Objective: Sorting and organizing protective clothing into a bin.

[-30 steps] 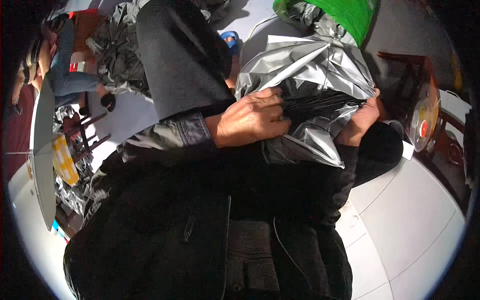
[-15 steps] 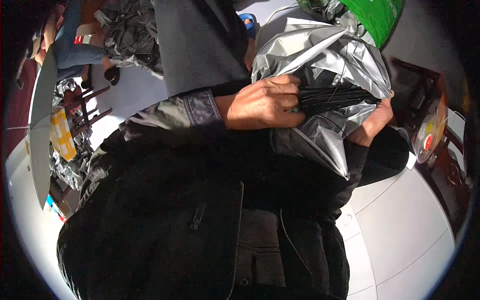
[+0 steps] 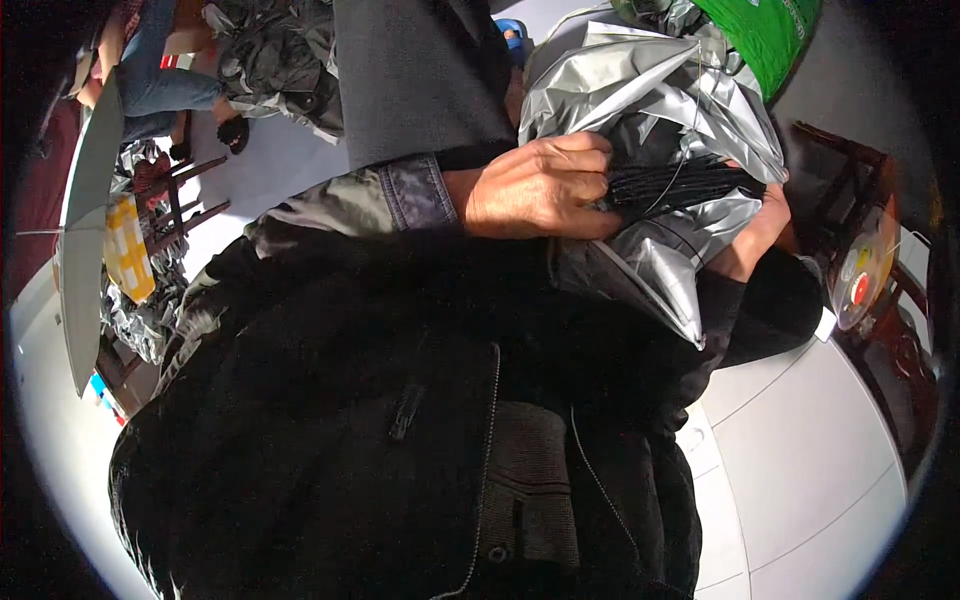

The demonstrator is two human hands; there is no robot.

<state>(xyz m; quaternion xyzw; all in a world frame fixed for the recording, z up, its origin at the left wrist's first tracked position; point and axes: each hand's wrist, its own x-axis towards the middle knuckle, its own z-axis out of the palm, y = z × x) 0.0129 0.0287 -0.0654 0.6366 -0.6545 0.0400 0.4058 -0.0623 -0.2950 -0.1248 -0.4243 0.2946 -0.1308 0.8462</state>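
A silver-coated fabric (image 3: 660, 85) with folds and pointed corners spreads over my lap at the upper right. Across its opening runs a bundle of thin black strands (image 3: 685, 190), too fine to tell whether cords or ribs. My left hand (image 3: 545, 188) is closed on the bundle's left end, its fingers curled and knuckles up. At the bundle's other end my right hand (image 3: 755, 235) is closed, partly covered by the silver fabric; most of its fingers are hidden. A thin dark cord loops across the fabric between the two hands.
A green bag (image 3: 770, 40) lies beyond the fabric. Dark crumpled fabric (image 3: 275, 65) is piled at the far left, near a person's leg (image 3: 170, 90). A wooden stool (image 3: 850, 170) and a round clear-lidded container (image 3: 860, 275) stand at the right. White tiles (image 3: 800, 450) show below.
The view has shifted slightly, so most things sit a little further right. Both hands keep their hold; the fabric and strands between them have moved only slightly.
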